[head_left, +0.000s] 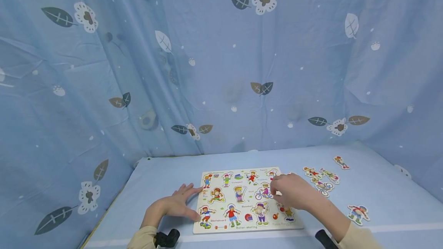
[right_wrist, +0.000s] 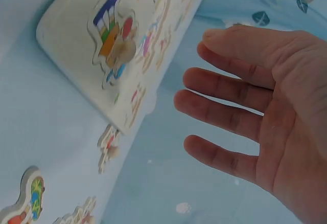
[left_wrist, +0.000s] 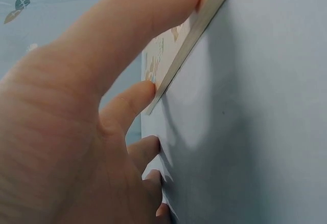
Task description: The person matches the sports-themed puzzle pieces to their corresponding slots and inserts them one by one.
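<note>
A white puzzle board (head_left: pixel 225 205) printed with sports figures lies flat, several figure pieces with round knobs seated in it. My left hand (head_left: pixel 176 203) rests at its left side, fingers spread; in the left wrist view the thumb (left_wrist: pixel 138 9) and a fingertip touch the board's edge (left_wrist: pixel 196 24). Over the board's right part hovers my right hand (head_left: pixel 294 190), hiding some figures. The right wrist view shows its fingers (right_wrist: pixel 219 111) loosely extended, holding nothing. Nearby in that view sits a table-tennis figure piece (right_wrist: pixel 115 40) in the board.
Right of the board lie loose pieces: a cyclist piece (head_left: pixel 322 186) in a small cluster, one figure (head_left: pixel 341 162) farther back, and a skateboarder piece (head_left: pixel 358 214) nearer the front. A blue patterned curtain (head_left: pixel 221 60) hangs behind the light-blue table (head_left: pixel 166 172).
</note>
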Demonstrator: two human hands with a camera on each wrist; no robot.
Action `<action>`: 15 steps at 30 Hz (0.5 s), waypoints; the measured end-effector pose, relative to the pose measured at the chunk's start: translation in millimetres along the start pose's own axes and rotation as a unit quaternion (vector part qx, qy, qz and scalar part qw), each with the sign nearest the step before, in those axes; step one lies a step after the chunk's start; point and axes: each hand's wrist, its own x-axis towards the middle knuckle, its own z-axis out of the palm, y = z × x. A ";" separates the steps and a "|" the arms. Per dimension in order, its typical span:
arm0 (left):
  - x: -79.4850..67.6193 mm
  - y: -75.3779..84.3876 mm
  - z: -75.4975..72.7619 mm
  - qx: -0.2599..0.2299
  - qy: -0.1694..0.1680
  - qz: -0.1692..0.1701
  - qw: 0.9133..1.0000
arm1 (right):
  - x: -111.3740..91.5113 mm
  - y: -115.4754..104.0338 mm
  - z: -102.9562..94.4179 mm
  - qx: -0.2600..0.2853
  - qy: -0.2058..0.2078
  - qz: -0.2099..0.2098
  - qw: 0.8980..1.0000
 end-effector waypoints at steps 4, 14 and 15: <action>0.9 -0.9 0.7 -0.005 0.002 0.001 1.000 | -2.6 8.8 -4.8 0.007 0.001 0.012 1.000; 3.0 -3.0 2.9 -0.005 0.005 0.000 1.000 | -9.7 30.1 -6.4 0.036 -0.003 0.058 0.998; 3.0 -3.2 2.8 -0.006 0.005 0.001 1.000 | -10.2 32.6 -5.9 0.037 -0.004 0.061 0.997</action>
